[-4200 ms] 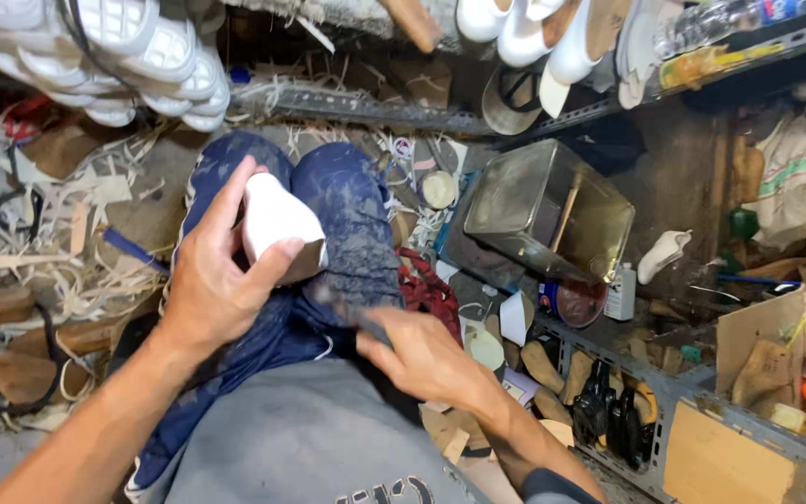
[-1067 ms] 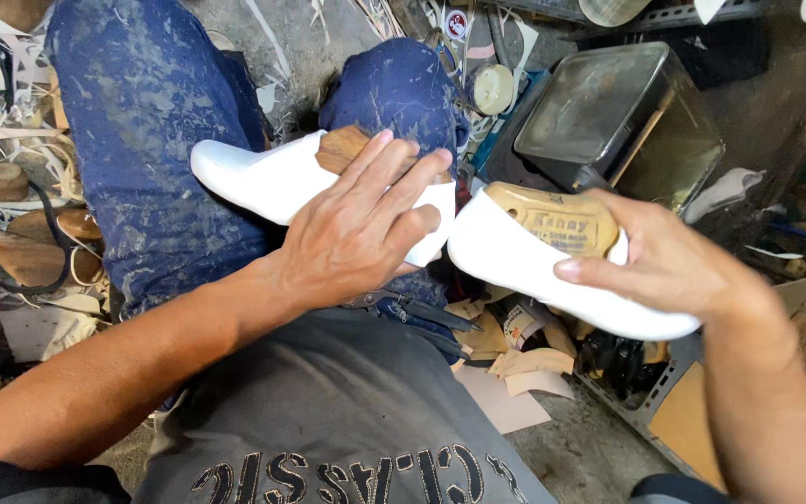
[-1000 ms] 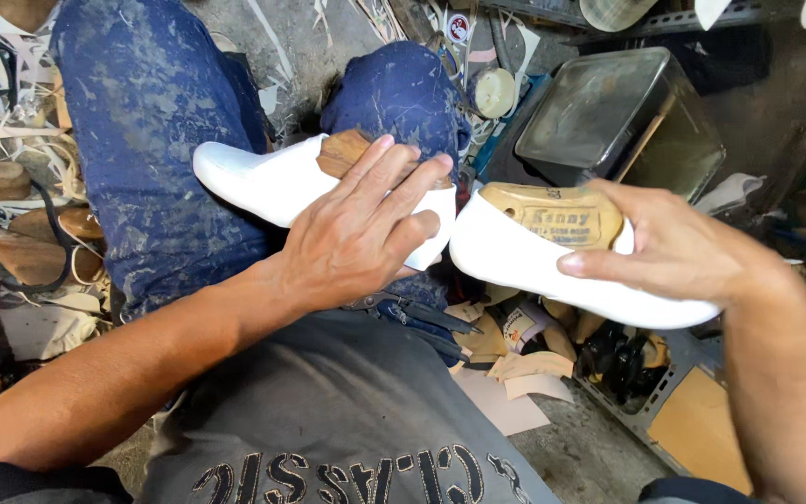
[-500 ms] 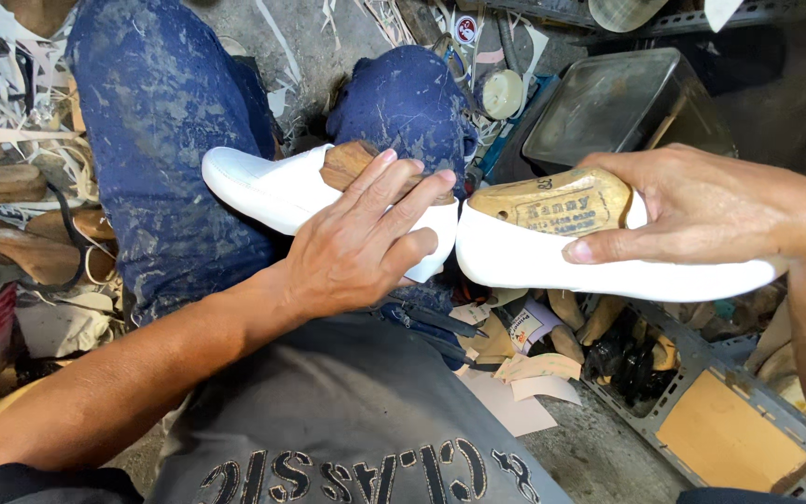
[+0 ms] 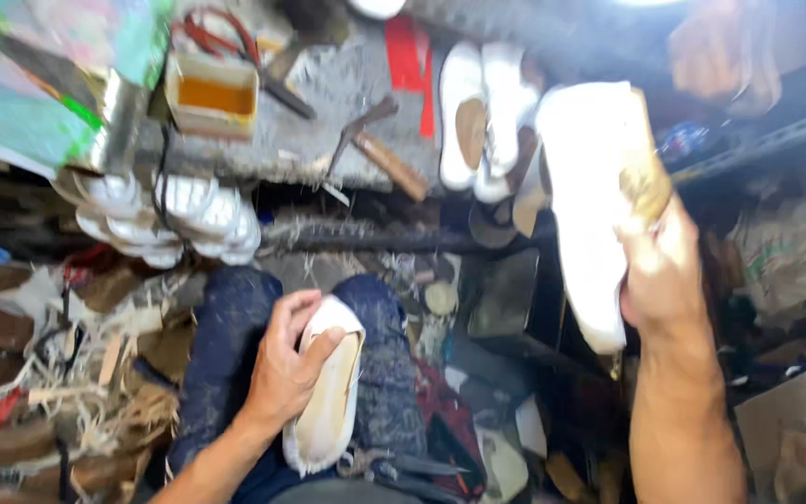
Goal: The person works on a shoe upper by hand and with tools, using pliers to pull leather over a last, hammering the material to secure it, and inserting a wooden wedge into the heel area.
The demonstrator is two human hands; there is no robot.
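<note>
My left hand (image 5: 284, 369) is curled around a white shoe last (image 5: 326, 397), thumb across its top edge and fingers wrapped over the near side, so the pale tan sole face is turned toward my right. The last rests on my lap, lying along my blue speckled trousers (image 5: 386, 373), toe end pointing back at me.

My right hand (image 5: 666, 273) is raised well above and to the right of the left one, closed around the heel end of a second white last (image 5: 590, 205). That one hangs long-ways from my grip, its tan block (image 5: 644, 177) just above my knuckles.

Beyond the raised last, a pair of white lasts (image 5: 482, 112) lies side by side on the grey bench top (image 5: 347, 84). To their left on the same surface is a hammer with a wooden handle (image 5: 380, 149), and farther left a small open box (image 5: 212, 93) with red-handled pliers (image 5: 226, 37) above it. Under the bench edge, up and left of my left hand, a bunch of white lasts (image 5: 174, 219) hangs in a cluster. Left of my knee the floor is littered with scraps and strips (image 5: 86, 392). The picture is blurred, so finer detail is lost.
</note>
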